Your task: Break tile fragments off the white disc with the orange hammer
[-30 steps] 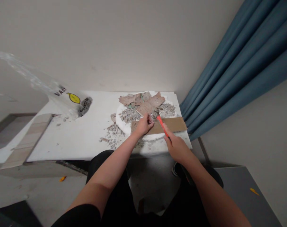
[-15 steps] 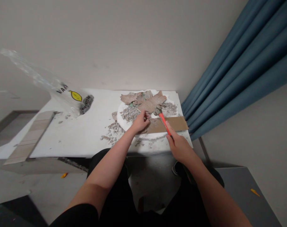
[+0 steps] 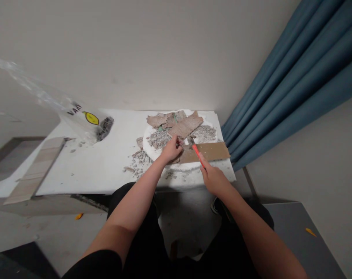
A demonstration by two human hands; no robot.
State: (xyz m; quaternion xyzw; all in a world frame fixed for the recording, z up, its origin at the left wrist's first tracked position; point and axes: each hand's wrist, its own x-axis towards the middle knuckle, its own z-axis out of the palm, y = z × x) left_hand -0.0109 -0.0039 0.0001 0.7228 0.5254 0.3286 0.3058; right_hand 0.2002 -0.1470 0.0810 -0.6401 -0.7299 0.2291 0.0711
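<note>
My right hand [image 3: 213,176] is wrapped round the red handle of a hammer [image 3: 196,152], whose grey head sits low over the near side of the rubble. My left hand [image 3: 172,149] is close to the hammer head, its fingers curled together by the left end of a tan board [image 3: 209,152]; whatever they pinch is too small to make out. Beyond both hands, a flat brownish slab [image 3: 186,126] lies across grey crumbled rubble [image 3: 158,138]. All of this rests on a round white base [image 3: 147,149].
A clear plastic bag [image 3: 77,118] with a yellow print stands at the left on the white tabletop [image 3: 106,162]. A cardboard strip [image 3: 38,170] lies over the table's left end. Loose chips [image 3: 135,164] are scattered left of the base. A blue curtain [image 3: 280,85] hangs at the right.
The hammer head has come down and slightly left, closer to my left hand, and my right hand has shifted a little left with it. My left hand has barely moved.
</note>
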